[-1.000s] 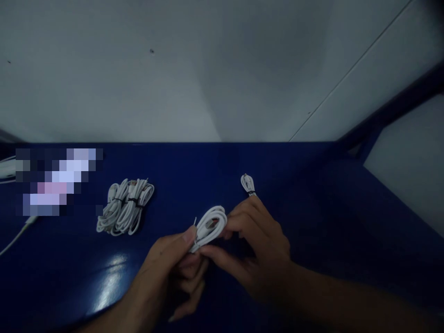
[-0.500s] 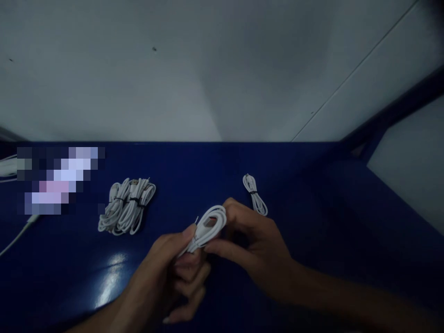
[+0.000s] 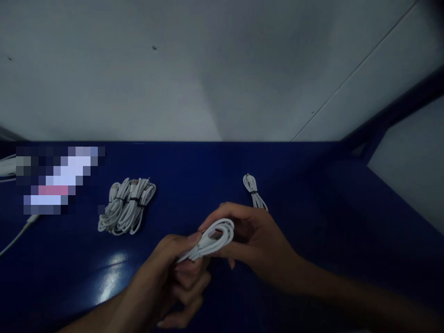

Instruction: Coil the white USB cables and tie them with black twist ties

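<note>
A coiled white cable [image 3: 222, 235] with a metal connector showing inside its loop is held above the blue table [image 3: 194, 175]. My left hand [image 3: 180, 273] pinches the lower left part of the coil between thumb and fingers. Around the loop's right side, my right hand [image 3: 253, 240] has curved fingers against the coil, its fingertips partly hidden behind it. Beyond the right hand lies a tied white cable bundle [image 3: 252, 187] with a black tie, its lower end covered by that hand. Several tied white bundles [image 3: 130, 206] lie together at the left.
A blurred-out bright object [image 3: 65, 178] lies at the far left with a white cable [image 3: 17, 239] running from it. White cable loops show at the left edge. A pale wall [image 3: 173, 92] rises behind the table, with a blue frame bar [image 3: 395, 108] at the right.
The held coil has moved slightly right and down and tilted flatter. My right hand's fingers have shifted left, behind the coil, and now cover more of the single bundle's lower end.
</note>
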Action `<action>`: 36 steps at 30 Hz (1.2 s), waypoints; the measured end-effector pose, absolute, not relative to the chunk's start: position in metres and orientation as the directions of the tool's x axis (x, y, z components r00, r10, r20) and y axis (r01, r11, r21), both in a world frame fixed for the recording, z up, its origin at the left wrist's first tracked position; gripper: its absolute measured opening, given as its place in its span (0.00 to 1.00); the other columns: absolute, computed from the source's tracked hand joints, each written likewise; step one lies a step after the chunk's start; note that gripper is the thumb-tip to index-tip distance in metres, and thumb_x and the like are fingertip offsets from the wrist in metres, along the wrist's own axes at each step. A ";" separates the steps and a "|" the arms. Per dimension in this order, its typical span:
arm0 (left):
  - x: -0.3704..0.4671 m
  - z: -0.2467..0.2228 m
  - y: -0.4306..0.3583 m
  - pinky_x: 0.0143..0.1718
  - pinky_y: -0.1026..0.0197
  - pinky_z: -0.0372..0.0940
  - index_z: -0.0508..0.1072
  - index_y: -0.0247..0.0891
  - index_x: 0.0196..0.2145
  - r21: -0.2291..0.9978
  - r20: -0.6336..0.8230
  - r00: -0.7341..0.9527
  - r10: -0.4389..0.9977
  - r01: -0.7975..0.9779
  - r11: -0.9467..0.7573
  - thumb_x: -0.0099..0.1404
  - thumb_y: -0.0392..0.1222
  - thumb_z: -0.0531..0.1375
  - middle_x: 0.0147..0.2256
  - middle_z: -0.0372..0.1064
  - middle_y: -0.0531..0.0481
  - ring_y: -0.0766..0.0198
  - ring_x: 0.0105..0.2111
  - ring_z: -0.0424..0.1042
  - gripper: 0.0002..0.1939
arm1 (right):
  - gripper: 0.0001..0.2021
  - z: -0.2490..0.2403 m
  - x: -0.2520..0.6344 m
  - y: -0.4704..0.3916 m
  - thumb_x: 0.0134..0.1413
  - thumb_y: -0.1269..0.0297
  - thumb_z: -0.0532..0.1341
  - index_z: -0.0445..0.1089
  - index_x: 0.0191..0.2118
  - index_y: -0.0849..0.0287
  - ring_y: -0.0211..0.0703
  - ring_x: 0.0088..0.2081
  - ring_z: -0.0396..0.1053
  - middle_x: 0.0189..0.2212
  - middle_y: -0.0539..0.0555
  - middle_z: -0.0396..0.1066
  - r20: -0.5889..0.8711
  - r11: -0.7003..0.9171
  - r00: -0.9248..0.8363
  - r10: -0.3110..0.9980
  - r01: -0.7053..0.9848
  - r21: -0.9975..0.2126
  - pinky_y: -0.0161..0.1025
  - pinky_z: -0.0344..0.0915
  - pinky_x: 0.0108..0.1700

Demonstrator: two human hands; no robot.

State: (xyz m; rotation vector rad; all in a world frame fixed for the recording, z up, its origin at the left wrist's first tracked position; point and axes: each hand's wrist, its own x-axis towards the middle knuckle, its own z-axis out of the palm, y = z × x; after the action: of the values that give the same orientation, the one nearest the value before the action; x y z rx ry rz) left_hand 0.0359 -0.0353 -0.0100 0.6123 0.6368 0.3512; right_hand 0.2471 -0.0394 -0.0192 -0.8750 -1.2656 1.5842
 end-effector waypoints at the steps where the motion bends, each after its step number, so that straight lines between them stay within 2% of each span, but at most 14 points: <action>1: 0.036 -0.009 -0.035 0.15 0.68 0.41 0.52 0.42 0.25 0.626 -0.462 0.749 0.475 -0.104 0.773 0.79 0.60 0.53 0.21 0.40 0.61 0.72 0.17 0.38 0.28 | 0.10 -0.019 0.247 -0.040 0.58 0.70 0.76 0.81 0.44 0.55 0.36 0.32 0.75 0.37 0.50 0.80 0.007 -0.070 -0.338 0.941 -0.216 -0.974 0.28 0.71 0.26; 6: 0.035 -0.013 -0.037 0.14 0.69 0.42 0.52 0.42 0.25 0.590 -0.466 0.736 0.491 -0.155 0.792 0.79 0.58 0.54 0.21 0.39 0.62 0.73 0.17 0.37 0.28 | 0.10 -0.021 0.248 -0.039 0.54 0.69 0.79 0.80 0.38 0.57 0.33 0.28 0.73 0.33 0.48 0.77 0.026 -0.065 -0.330 0.944 -0.261 -0.963 0.28 0.72 0.27; 10: 0.034 -0.018 -0.039 0.13 0.70 0.41 0.54 0.42 0.25 0.529 -0.475 0.746 0.467 -0.183 0.829 0.78 0.60 0.56 0.20 0.40 0.62 0.73 0.17 0.37 0.28 | 0.11 -0.021 0.248 -0.035 0.51 0.69 0.80 0.79 0.35 0.59 0.32 0.26 0.71 0.31 0.48 0.76 -0.012 -0.118 -0.356 0.934 -0.276 -0.954 0.28 0.71 0.26; 17: 0.032 -0.019 -0.037 0.12 0.70 0.41 0.55 0.42 0.25 0.485 -0.490 0.764 0.420 -0.162 0.859 0.76 0.61 0.57 0.20 0.42 0.62 0.74 0.16 0.37 0.28 | 0.11 -0.027 0.251 -0.031 0.53 0.64 0.80 0.79 0.35 0.59 0.32 0.26 0.72 0.32 0.48 0.77 -0.043 -0.188 -0.434 0.900 -0.296 -0.936 0.30 0.73 0.26; 21: 0.033 -0.016 -0.035 0.12 0.70 0.40 0.56 0.42 0.26 0.519 -0.491 0.759 0.428 -0.139 0.843 0.77 0.61 0.56 0.19 0.41 0.63 0.73 0.15 0.37 0.27 | 0.10 -0.026 0.252 -0.029 0.56 0.65 0.78 0.79 0.38 0.59 0.32 0.25 0.72 0.32 0.47 0.77 -0.098 -0.263 -0.489 0.867 -0.282 -0.923 0.30 0.73 0.28; 25: 0.038 -0.010 -0.035 0.14 0.68 0.38 0.57 0.42 0.24 0.626 -0.530 0.696 0.485 -0.065 0.777 0.75 0.63 0.58 0.18 0.42 0.63 0.73 0.15 0.38 0.29 | 0.09 -0.019 0.253 -0.028 0.59 0.66 0.76 0.78 0.40 0.59 0.31 0.25 0.71 0.31 0.46 0.75 -0.146 -0.313 -0.533 0.833 -0.237 -0.920 0.31 0.73 0.30; 30: 0.040 -0.004 -0.041 0.18 0.66 0.43 0.61 0.41 0.24 0.714 -0.566 0.540 0.624 -0.058 0.698 0.73 0.57 0.64 0.22 0.49 0.60 0.71 0.19 0.45 0.26 | 0.05 -0.008 0.255 -0.036 0.67 0.65 0.70 0.74 0.43 0.56 0.35 0.32 0.70 0.34 0.47 0.73 -0.167 -0.247 -0.537 0.827 -0.079 -0.966 0.33 0.70 0.35; 33: 0.039 -0.006 -0.042 0.17 0.66 0.41 0.60 0.41 0.24 0.719 -0.551 0.573 0.606 -0.043 0.694 0.75 0.58 0.61 0.21 0.49 0.59 0.71 0.18 0.45 0.27 | 0.04 -0.002 0.257 -0.040 0.73 0.65 0.64 0.70 0.43 0.54 0.37 0.33 0.65 0.33 0.46 0.68 -0.195 -0.193 -0.543 0.817 0.061 -0.979 0.34 0.65 0.33; 36: 0.037 -0.010 -0.041 0.16 0.66 0.41 0.59 0.41 0.24 0.722 -0.530 0.607 0.592 -0.044 0.691 0.77 0.63 0.57 0.21 0.47 0.60 0.72 0.17 0.44 0.30 | 0.07 0.000 0.256 -0.041 0.74 0.68 0.61 0.67 0.40 0.53 0.37 0.33 0.61 0.33 0.46 0.65 -0.170 -0.146 -0.552 0.817 0.086 -0.985 0.35 0.61 0.34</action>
State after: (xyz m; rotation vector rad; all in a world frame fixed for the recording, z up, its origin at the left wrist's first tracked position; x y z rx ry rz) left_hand 0.0373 -0.0412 -0.0099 0.7282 0.8479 0.4075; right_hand 0.2565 -0.0407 -0.0002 -1.0253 -1.5839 1.7528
